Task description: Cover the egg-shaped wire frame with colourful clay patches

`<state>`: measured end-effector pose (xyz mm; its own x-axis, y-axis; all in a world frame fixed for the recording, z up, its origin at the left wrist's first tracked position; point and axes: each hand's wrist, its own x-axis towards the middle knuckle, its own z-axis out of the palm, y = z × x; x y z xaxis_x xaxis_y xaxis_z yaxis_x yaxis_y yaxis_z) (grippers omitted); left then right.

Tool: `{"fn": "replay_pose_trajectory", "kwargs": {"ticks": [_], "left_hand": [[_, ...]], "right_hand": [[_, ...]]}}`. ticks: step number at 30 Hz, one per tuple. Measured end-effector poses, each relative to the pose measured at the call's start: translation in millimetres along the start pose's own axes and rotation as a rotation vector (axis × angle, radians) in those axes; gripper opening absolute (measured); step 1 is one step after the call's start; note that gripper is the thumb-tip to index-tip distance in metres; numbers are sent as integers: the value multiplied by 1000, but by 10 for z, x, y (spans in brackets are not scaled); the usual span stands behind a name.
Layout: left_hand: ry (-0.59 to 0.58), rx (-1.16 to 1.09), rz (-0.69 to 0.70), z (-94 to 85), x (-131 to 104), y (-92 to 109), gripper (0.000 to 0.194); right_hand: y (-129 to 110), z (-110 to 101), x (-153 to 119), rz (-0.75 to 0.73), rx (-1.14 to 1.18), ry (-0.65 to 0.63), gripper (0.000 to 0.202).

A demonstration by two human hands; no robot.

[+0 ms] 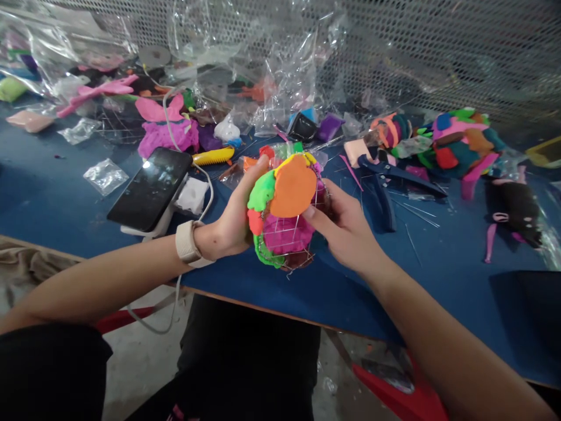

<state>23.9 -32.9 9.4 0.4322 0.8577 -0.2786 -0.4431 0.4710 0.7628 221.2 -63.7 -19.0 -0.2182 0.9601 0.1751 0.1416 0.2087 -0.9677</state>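
Note:
Between my hands, above the blue table's front edge, is a rounded wire mesh frame (294, 227) partly covered with coloured clay. A flat orange clay piece (293, 188) lies over its upper front. Green clay (263, 192) and a red patch run down its left side, and magenta clay (287, 235) shows through the bare wire. My left hand (239, 219) is closed around the left side, most of its fingers hidden behind. My right hand (344, 225) grips the right side, its thumb at the lower edge of the orange piece.
A phone (151, 188) rests on a white charger with a cable at left. A yellow-handled cutter (213, 156) lies behind. Blue-handled pliers (383, 193) and loose wires are at right. Clay-covered shapes (460, 143), clay pieces and clear plastic bags (289, 76) crowd the back against a mesh panel.

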Motion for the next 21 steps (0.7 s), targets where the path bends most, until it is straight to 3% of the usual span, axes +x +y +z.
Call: {"fn": "replay_pose_trajectory", "kwargs": {"ticks": [5, 10, 13, 18, 21], "left_hand": [[17, 159, 86, -79, 98, 49, 41], [45, 322, 270, -138, 123, 143, 34], [76, 436, 296, -178, 140, 197, 37], [-97, 544, 286, -260, 186, 223, 21], [-214, 723, 251, -296, 202, 199, 20]], "right_hand": [[66, -84, 14, 76, 67, 40, 53], [-74, -143, 31, 148, 42, -104, 58], [-159, -144, 37, 182, -14, -155, 60], [-201, -199, 48, 248, -68, -276, 49], [-216, -262, 59, 277, -97, -321, 43]]}}
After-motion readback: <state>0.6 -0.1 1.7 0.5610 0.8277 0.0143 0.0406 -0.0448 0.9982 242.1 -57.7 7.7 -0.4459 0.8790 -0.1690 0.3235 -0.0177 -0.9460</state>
